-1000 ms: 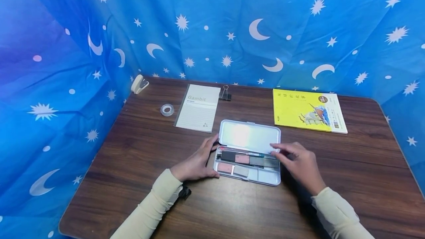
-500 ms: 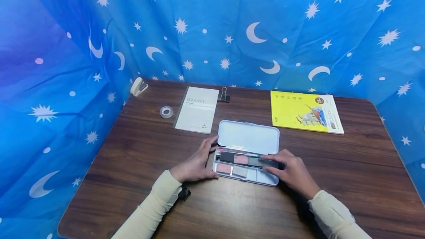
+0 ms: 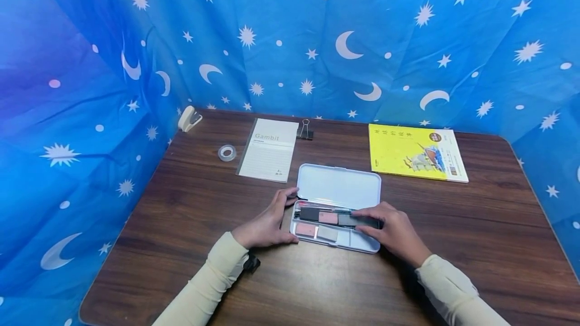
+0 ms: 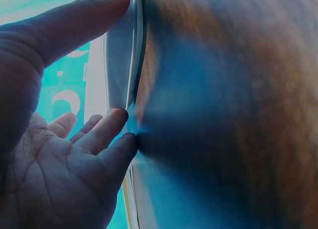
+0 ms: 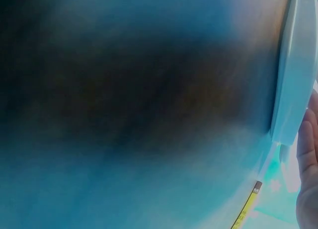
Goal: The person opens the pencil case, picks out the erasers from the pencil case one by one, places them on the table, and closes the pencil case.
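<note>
A white pencil case [image 3: 372,246] lies on the table with its lid [image 3: 340,185] tilted back. In its rear compartment are thin pens, partly hidden under a row of black, pink [image 3: 328,217] and dark grey [image 3: 345,220] rectangular blocks. A pink block [image 3: 306,229] and a light grey block [image 3: 327,233] sit in the front compartment. My left hand [image 3: 267,225] grips the case's left end, thumb at the front corner and fingers at the back. My right hand [image 3: 394,228] reaches over the right end, thumb and index finger pinching the dark grey block, its far part hidden.
Behind the case lie a Gambit notebook [image 3: 270,152], a binder clip [image 3: 305,134], a clear tape roll [image 3: 227,153] and a white stapler [image 3: 188,118]. A yellow book [image 3: 417,152] is at the back right. A blue star-patterned curtain [image 3: 290,39] hangs behind the table.
My right hand has moved left and down from the lid's edge into the case, onto the dark grey block. My left hand has stayed at the left end.
</note>
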The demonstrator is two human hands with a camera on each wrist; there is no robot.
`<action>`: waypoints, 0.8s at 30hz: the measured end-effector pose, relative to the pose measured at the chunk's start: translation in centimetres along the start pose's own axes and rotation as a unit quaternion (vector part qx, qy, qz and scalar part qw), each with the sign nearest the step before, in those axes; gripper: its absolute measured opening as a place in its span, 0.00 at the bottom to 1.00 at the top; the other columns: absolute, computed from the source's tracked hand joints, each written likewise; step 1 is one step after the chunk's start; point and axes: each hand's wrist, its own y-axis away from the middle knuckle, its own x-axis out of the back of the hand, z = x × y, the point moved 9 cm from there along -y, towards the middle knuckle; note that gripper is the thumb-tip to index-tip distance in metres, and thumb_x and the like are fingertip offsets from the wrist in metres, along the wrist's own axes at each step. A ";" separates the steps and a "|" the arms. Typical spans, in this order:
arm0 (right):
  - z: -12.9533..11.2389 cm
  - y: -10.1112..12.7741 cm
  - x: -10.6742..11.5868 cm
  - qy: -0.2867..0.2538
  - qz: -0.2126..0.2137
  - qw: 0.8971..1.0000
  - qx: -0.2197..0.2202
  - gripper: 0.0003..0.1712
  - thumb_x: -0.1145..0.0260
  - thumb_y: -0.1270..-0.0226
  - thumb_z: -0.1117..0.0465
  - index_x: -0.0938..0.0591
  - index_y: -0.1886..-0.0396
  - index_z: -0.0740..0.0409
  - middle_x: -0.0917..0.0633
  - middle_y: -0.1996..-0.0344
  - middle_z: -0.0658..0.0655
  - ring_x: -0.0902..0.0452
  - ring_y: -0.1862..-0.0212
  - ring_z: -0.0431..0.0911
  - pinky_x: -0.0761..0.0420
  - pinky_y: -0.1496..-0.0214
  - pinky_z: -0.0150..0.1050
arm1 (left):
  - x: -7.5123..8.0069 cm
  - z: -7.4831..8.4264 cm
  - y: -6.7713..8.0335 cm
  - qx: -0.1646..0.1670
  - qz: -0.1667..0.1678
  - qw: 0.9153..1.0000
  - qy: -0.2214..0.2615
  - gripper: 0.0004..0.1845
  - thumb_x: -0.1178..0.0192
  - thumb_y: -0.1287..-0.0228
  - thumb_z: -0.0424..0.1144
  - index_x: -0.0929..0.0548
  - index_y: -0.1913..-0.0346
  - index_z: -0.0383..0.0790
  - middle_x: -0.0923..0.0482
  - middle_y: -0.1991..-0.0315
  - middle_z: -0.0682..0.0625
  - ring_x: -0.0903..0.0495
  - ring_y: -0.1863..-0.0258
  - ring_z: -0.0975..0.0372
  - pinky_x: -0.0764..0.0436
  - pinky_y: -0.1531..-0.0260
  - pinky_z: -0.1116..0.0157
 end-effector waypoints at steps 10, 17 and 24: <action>0.1 -0.3 -0.1 -0.009 -0.006 1.000 -0.004 0.22 0.18 0.40 0.66 0.08 0.46 0.51 0.09 0.54 0.50 0.14 0.52 0.46 0.14 0.48 0.52 | 0.1 -0.1 0.1 0.014 0.005 1.000 -0.025 0.57 0.19 0.44 0.38 0.48 0.20 0.37 0.43 0.24 0.35 0.37 0.24 0.45 0.37 0.24 0.47; 0.4 -0.3 0.1 -0.013 -0.002 1.000 -0.001 0.22 0.18 0.41 0.66 0.08 0.47 0.49 0.09 0.54 0.48 0.16 0.53 0.44 0.13 0.48 0.52 | 0.1 0.2 0.2 -0.028 0.019 0.999 -0.036 0.54 0.19 0.44 0.39 0.44 0.22 0.35 0.38 0.28 0.35 0.33 0.28 0.43 0.31 0.28 0.44; 0.2 -0.4 0.6 -0.023 0.009 1.000 0.017 0.20 0.16 0.43 0.65 0.08 0.50 0.47 0.09 0.56 0.45 0.18 0.55 0.40 0.13 0.50 0.45 | 0.2 0.3 0.3 -0.023 0.011 0.999 -0.029 0.54 0.20 0.45 0.37 0.44 0.21 0.32 0.38 0.28 0.34 0.33 0.28 0.43 0.32 0.28 0.45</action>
